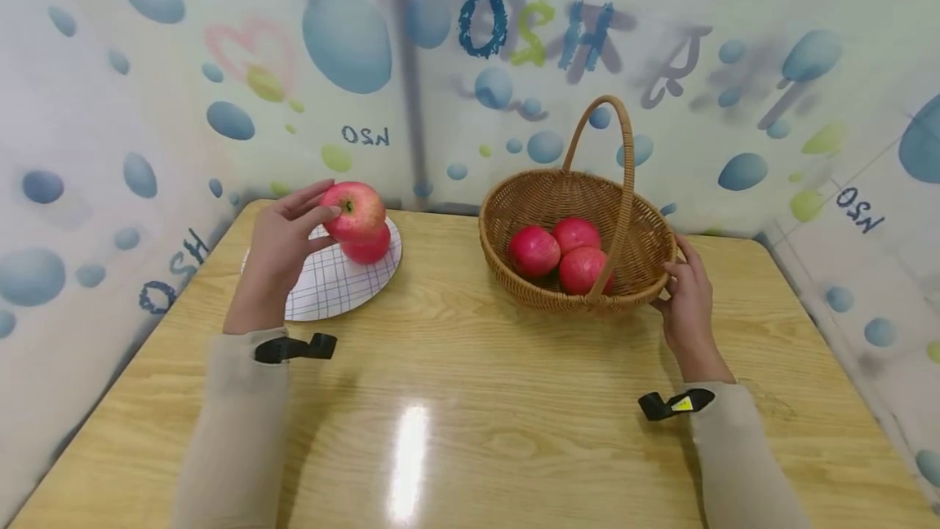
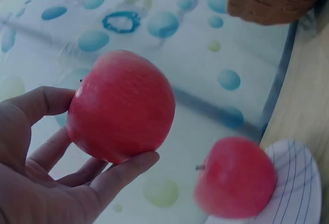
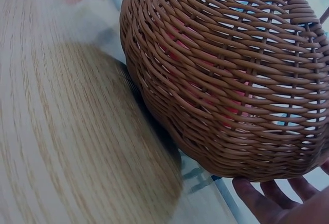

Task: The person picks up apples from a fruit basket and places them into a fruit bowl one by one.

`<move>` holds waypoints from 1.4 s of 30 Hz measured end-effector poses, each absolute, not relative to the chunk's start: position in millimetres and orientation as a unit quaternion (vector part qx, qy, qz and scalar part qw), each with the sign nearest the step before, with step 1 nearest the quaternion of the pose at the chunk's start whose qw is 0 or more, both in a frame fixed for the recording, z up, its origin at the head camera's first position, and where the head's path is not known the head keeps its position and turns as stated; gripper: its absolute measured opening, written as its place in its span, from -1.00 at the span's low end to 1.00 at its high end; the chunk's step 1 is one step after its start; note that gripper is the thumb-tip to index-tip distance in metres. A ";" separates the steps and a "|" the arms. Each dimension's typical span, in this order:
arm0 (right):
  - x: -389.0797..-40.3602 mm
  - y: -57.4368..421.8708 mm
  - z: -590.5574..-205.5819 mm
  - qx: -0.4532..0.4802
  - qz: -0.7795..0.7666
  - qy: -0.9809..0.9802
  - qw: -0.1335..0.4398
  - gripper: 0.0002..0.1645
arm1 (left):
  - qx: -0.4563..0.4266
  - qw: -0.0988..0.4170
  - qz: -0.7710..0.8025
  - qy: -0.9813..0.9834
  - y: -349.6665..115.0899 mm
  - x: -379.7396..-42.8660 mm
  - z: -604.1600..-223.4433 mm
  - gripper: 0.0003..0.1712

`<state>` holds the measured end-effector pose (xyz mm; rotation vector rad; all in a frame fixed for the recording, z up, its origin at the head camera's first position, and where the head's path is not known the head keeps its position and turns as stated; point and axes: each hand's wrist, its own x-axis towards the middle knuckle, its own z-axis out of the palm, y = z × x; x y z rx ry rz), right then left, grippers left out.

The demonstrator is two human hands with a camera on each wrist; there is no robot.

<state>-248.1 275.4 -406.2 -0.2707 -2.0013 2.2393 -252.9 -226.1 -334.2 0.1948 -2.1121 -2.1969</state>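
My left hand [image 1: 282, 247] grips a red apple [image 1: 356, 212] between thumb and fingers, above a plate [image 1: 323, 292] with a checked pattern. In the left wrist view the held apple [image 2: 121, 106] hangs clear of a second apple [image 2: 236, 178], which rests on the plate. On the right stands a wicker basket [image 1: 507, 194] with a tall handle and three red apples [image 1: 534, 251] inside. My right hand [image 1: 689, 296] holds the basket's right rim, thumb at the near side and fingers behind. The right wrist view shows fingertips [image 3: 252, 190] against the woven side of the basket [image 3: 221, 80].
A wooden table [image 1: 455, 366] carries the plate at its back left and the basket at its back right. Behind and beside it stand walls [image 1: 455, 104] printed with blue and green dots and letters. A light reflection lies on the tabletop near the front.
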 end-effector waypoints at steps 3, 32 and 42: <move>-248.1 276.1 -405.9 -0.090 0.741 -0.662 0.066 -0.29 | 0.081 0.062 -0.722 -0.685 -239.4 -253.3 -337.9 -0.35; -248.8 277.7 -405.6 -0.096 0.742 -0.659 0.072 -0.29 | 0.276 0.071 -0.715 -0.639 -282.3 -282.3 -392.0 -0.34; -250.9 276.6 -407.7 -0.097 0.739 -0.663 0.074 -0.29 | 0.301 0.044 -0.678 -0.669 -283.2 -285.7 -404.8 -0.35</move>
